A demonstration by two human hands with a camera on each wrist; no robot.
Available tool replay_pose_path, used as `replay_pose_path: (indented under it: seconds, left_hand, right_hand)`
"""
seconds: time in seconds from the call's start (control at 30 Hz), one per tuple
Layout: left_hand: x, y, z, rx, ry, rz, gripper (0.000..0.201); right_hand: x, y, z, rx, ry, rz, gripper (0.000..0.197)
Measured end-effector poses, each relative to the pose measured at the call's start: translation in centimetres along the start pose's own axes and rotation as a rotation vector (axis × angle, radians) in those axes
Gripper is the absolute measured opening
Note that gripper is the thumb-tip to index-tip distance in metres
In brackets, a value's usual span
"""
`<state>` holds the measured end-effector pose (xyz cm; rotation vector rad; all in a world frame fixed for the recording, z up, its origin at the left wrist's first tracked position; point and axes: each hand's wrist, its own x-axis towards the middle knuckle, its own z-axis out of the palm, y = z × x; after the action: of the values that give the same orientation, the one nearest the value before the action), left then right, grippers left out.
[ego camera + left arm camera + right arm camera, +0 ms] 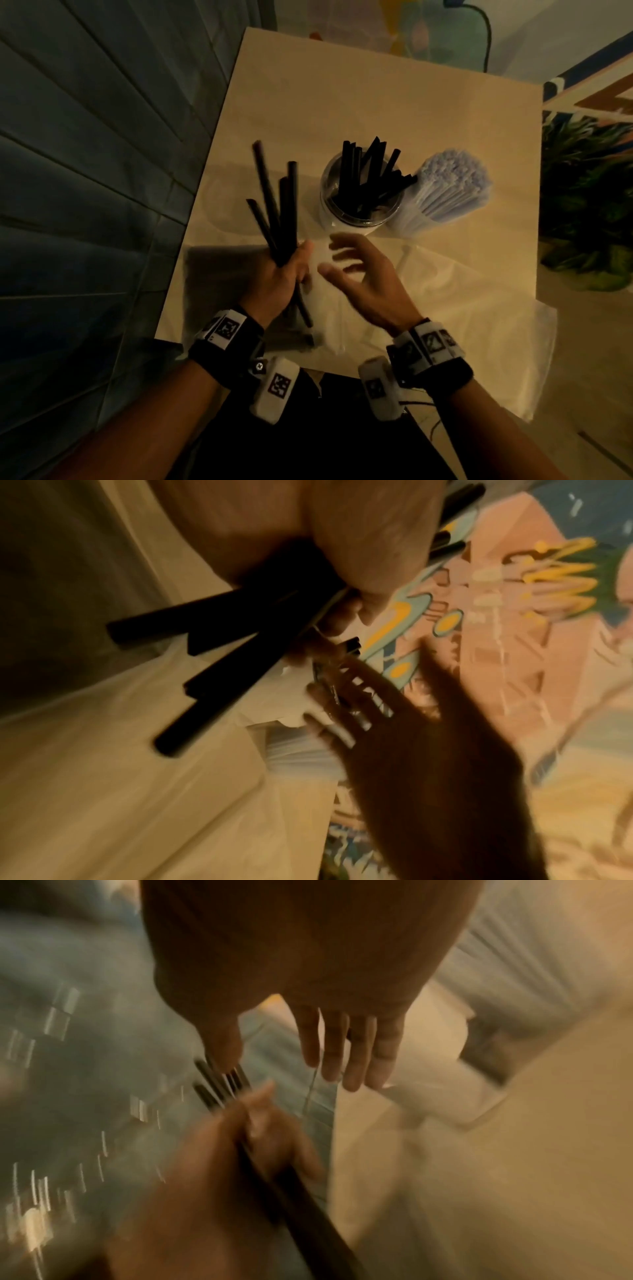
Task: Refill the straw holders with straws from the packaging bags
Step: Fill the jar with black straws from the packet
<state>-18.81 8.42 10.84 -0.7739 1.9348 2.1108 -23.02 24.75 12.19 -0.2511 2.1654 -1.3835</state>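
Observation:
My left hand (286, 270) grips a bunch of several black straws (277, 209) that fan upward over the table's left side; their lower ends (192, 674) stick out below the fist. My right hand (352, 270) hovers just right of it with fingers spread and holds nothing. Beyond both hands stands a clear round straw holder (359, 205) with several black straws leaning in it. A bundle of pale wrapped straws (448, 185) stands right beside the holder. A clear packaging bag (239, 294) with dark straws lies under my left hand.
The beige table (342, 102) has a crumpled clear plastic bag (462, 325) spread over its near right part. A dark slatted wall (85, 171) runs along the left. A green plant (589, 205) stands off the table's right edge.

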Motion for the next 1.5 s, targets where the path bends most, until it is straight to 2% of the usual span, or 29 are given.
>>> replay_pose_path:
  seconds: [0.07,0.1,0.17,0.2,0.27,0.33,0.37,0.4,0.43,0.5,0.57,0.63,0.7,0.77,0.83,0.9,0.93,1.03,1.1,1.2,1.27,1.33,1.4,1.5]
  left_hand:
    - [-0.5,-0.2,0.3,0.045,-0.15,-0.012,0.013]
    - [-0.8,-0.4,0.7,0.124,-0.214,-0.02,0.011]
    - [-1.4,-0.9,1.3,0.209,-0.302,-0.1,0.039]
    - [-1.5,-1.2,1.2,0.21,-0.312,-0.123,0.04]
    - [-1.5,-1.2,0.9,0.126,-0.335,-0.114,0.028]
    - [-1.0,-2.3,0.2,0.008,-0.362,-0.119,0.07]
    - [-0.8,-2.4,0.1,-0.117,-0.349,-0.174,0.088]
    - [-0.7,-2.3,0.1,-0.271,-0.33,-0.276,0.097]
    - [-0.5,-2.1,0.2,-0.387,-0.312,-0.365,0.099]
    - [-0.1,-1.9,0.6,-0.467,-0.264,-0.466,0.079]
    - [0.5,-1.6,0.9,-0.428,-0.266,-0.458,0.064]
    - [1.0,-1.1,1.4,-0.417,-0.304,-0.444,0.059]
    - [1.4,-0.7,1.5,-0.406,-0.317,-0.439,0.061]
    - [1.8,-1.0,1.0,-0.281,-0.249,-0.357,0.057]
    - [2.4,-2.2,-0.3,-0.027,-0.169,-0.169,0.04]
    - [2.9,-4.0,-2.5,0.232,-0.074,-0.035,0.017]
    - [2.9,-4.9,-3.7,0.355,-0.048,0.008,0.013]
    - [2.2,-7.0,-7.1,0.75,-0.038,0.162,0.031]
    - [1.8,-7.8,-8.9,0.961,-0.046,0.202,0.064]
    - [1.9,-9.0,-10.8,1.26,-0.187,0.034,0.116]
    - [2.1,-9.9,-11.5,1.387,-0.243,-0.052,0.132]
    - [2.3,-10.6,-11.6,1.443,-0.253,-0.096,0.137]
    - [2.4,-10.8,-11.3,1.451,-0.247,-0.12,0.138]
    - [2.3,-10.9,-11.0,1.423,-0.203,-0.093,0.138]
  right_hand:
    - [0.9,-1.7,-0.1,0.235,-0.039,0.059,0.059]
    - [1.2,-2.3,0.3,0.302,-0.094,0.072,0.054]
    - [1.6,-3.7,1.1,0.344,-0.165,0.052,0.029]
    - [1.6,-4.1,1.2,0.389,-0.16,0.017,0.024]
    - [1.5,-4.6,0.9,0.537,-0.076,-0.054,0.03]
    - [1.4,-5.1,0.0,0.634,0.098,-0.167,0.03]
    - [1.2,-5.4,-0.5,0.658,0.175,-0.228,0.031]
    - [1.0,-5.5,-0.8,0.663,0.228,-0.28,0.032]
    - [0.8,-5.8,-0.9,0.646,0.251,-0.32,0.03]
    - [0.1,-6.1,-0.6,0.567,0.221,-0.343,0.026]
    - [-0.1,-5.8,0.1,0.488,0.182,-0.319,0.022]
    - [0.0,-6.0,-0.2,0.464,0.204,-0.317,0.023]
    - [0.9,-6.9,-1.8,0.463,0.303,-0.355,0.026]
    - [2.6,-7.9,-4.3,0.477,0.459,-0.415,0.026]
    - [5.0,-8.4,-6.6,0.439,0.598,-0.471,0.027]
    - [7.5,-7.9,-7.6,0.391,0.674,-0.452,0.028]
    - [8.5,-7.4,-7.5,0.365,0.694,-0.406,0.028]
    - [10.9,-5.0,-6.4,0.257,0.637,-0.222,0.024]
    - [11.3,-4.1,-5.8,0.201,0.594,-0.182,0.021]
    - [10.6,-4.2,-6.5,0.163,0.703,-0.27,0.03]
    - [9.1,-4.6,-7.5,0.163,0.819,-0.354,0.027]
    - [6.9,-4.5,-7.9,0.136,0.833,-0.428,0.014]
    - [4.5,-3.2,-6.9,0.113,0.686,-0.397,0.003]
    - [2.3,1.7,-2.7,0.01,0.356,-0.074,0.012]
